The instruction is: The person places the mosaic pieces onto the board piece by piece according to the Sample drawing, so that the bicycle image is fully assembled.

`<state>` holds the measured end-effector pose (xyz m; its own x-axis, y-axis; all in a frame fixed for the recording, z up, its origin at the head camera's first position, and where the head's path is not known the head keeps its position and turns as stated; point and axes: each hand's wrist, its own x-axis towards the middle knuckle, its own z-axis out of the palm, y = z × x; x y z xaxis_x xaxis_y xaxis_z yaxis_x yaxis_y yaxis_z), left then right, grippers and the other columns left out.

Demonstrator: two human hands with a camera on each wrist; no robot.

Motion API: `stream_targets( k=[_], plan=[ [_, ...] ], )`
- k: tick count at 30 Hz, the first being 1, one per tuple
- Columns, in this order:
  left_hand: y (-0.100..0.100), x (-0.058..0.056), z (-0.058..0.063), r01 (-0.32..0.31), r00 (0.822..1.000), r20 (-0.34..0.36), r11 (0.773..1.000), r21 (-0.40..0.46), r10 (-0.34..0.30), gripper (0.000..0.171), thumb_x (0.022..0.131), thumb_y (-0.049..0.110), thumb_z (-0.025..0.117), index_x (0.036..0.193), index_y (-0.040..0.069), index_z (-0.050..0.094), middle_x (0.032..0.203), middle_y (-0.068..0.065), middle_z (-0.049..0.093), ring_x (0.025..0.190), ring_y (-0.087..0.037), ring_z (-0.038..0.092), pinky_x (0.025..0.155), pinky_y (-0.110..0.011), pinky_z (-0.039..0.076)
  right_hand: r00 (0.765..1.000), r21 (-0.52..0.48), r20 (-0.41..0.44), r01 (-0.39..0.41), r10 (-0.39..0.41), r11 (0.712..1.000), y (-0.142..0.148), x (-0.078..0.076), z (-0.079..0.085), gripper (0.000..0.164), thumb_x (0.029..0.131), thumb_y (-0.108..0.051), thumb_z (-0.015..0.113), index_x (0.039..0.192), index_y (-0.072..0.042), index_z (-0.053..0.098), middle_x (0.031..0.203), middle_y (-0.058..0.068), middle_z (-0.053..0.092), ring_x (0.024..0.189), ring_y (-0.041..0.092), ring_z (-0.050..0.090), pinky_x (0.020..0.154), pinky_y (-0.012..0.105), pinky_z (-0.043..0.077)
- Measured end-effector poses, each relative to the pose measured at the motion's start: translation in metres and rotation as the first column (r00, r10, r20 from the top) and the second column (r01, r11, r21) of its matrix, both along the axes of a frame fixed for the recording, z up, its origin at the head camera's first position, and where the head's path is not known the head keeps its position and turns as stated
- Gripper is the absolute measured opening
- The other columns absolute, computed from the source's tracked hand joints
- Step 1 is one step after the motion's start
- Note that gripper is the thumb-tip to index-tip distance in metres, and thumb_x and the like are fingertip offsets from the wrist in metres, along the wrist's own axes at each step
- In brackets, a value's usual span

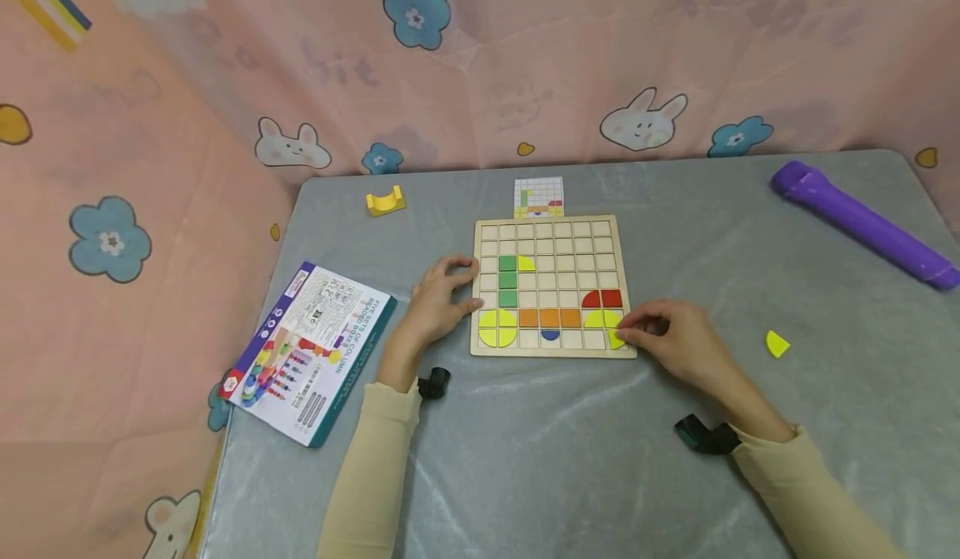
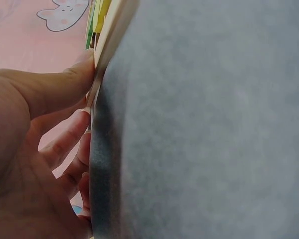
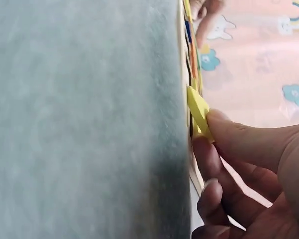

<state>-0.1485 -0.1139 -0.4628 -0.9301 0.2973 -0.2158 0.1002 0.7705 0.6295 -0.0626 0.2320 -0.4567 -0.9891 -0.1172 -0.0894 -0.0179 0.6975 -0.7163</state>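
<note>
My right hand (image 1: 678, 338) pinches a yellow quarter-circle piece (image 3: 199, 110) between thumb and index finger. In the head view this piece overlaps the lower right corner of the wooden grid board (image 1: 553, 354). Fingertips and thumb of my left hand (image 1: 438, 299) touch the board's left edge, with the fingers bent loosely. Green squares (image 1: 507, 281), orange squares (image 1: 550, 317), red pieces (image 1: 611, 298), a blue half circle (image 1: 551, 335) and a yellow circle of quarters (image 1: 497, 328) lie in the grid. Another yellow quarter (image 1: 527, 264) sits beside the top green square.
A pattern card (image 1: 538, 197) lies behind the board. To its left stands a yellow arch block (image 1: 386, 201); a printed box (image 1: 307, 355) lies nearer. A loose yellow quarter piece (image 1: 777, 344) and a purple tube (image 1: 862, 224) are on the right.
</note>
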Motion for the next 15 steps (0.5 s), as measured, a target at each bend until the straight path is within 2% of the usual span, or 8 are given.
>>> stream_targets(
  k=[7, 15],
  plan=[
    [0.0, 0.0, 0.001, -0.003, 1.0, -0.002, 1.0, 0.004, 0.003, 0.066, 0.1, 0.026, 0.075, 0.159, 0.018, 0.048, 0.167, -0.003, 0.039, 0.156, -0.031, 0.033, 0.115, -0.056, 0.028, 0.999, 0.009, -0.049, -0.002, 0.003, 1.0, -0.006, -0.002, -0.003, 0.008, 0.089, -0.007, 0.085, 0.092, -0.006, 0.078, 0.089, 0.008, 0.068, 0.079, 0.021, 0.051, 0.068, 0.027, 0.04],
    [0.0, 0.0, 0.001, 0.0, 1.0, -0.004, 1.0, 0.01, 0.0, 0.066, 0.1, 0.025, 0.075, 0.159, 0.017, 0.048, 0.167, -0.003, 0.039, 0.155, -0.032, 0.034, 0.114, -0.055, 0.029, 0.998, 0.011, -0.047, 0.044, -0.043, 0.999, 0.006, -0.001, -0.006, 0.016, 0.091, -0.015, 0.086, 0.094, -0.006, 0.073, 0.089, 0.008, 0.066, 0.081, 0.02, 0.049, 0.068, 0.026, 0.039]
  ],
)
